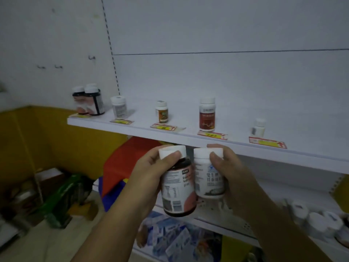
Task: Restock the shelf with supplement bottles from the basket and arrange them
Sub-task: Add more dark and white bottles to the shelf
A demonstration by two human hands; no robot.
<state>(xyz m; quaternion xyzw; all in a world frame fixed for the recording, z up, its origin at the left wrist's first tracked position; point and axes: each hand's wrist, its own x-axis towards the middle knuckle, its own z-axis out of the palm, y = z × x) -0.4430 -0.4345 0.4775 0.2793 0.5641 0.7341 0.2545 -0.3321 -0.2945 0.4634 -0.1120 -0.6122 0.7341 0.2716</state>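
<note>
We hold two bottles up in the middle of the frame, just below the front edge of the long white shelf point(188, 138). Our left hand point(151, 171) wraps the big dark brown bottle with a white cap and white label point(178, 183), with the thumb pressed on the cap and the other fingers curled round the far side. Our right hand point(229, 173) wraps the white plastic bottle with a white cap and dark print point(204, 175), thumb on the cap too. The two bottles touch side by side. On the shelf, in the upper left of the frame, stands a small bunch of dark bottles with white caps point(88, 101) that look like our dark one. So we think the dark bottle belongs there. To the right stand a small white bottle point(119, 107), a small orange-labelled bottle point(162, 112), a red-labelled bottle point(207, 115) and a tiny white bottle point(259, 127), each behind a yellow and red price tag point(212, 134). We should lift each bottle clear of the shelf edge, set it down flat beside its match, and turn the label to the front. We cannot make out the basket.
</note>
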